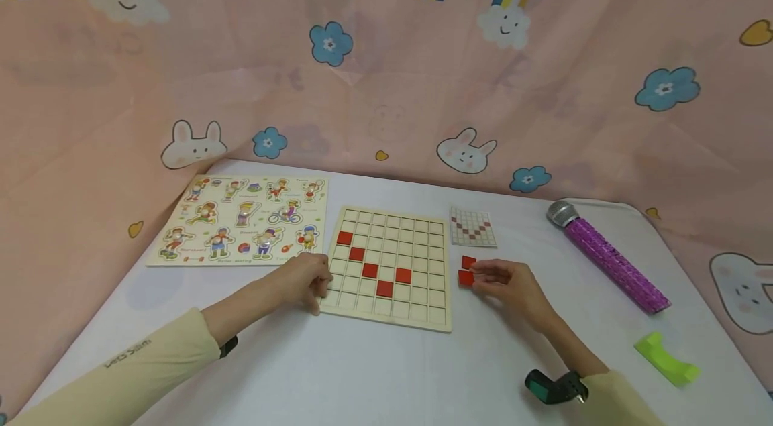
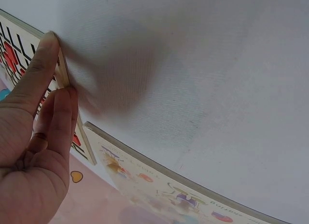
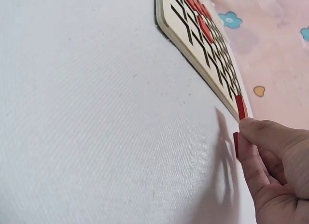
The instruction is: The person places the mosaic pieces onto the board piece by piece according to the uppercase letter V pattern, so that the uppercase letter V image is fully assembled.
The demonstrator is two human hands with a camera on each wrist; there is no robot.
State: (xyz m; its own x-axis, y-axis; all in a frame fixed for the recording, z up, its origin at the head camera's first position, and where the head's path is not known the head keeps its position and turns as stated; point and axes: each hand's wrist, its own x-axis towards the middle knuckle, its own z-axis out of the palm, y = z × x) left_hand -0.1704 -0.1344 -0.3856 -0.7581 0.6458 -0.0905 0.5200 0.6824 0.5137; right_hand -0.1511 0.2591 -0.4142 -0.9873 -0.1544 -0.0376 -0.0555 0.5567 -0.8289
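A wooden grid board [image 1: 417, 245] lies flat at the middle of the white table, with several red square tiles [image 1: 370, 270] set in its cells. My left hand [image 1: 304, 278] grips the board's left edge, thumb [image 2: 41, 64] on its face and fingers curled against its side. Just off the board's right edge, my right hand [image 1: 507, 282] pinches a red square tile [image 1: 466, 278] between thumb and fingertips. Another loose red tile [image 1: 468, 261] is right beside it. Behind them lies a small pattern card [image 1: 474, 238] printed with a grid and red squares.
A picture puzzle board [image 1: 232, 228] with sports figures lies at the back left. On the right are a purple glittery microphone [image 1: 610, 261] and a bright green curved piece [image 1: 667, 360]. A pink printed cloth [image 1: 386, 77] hangs behind the table.
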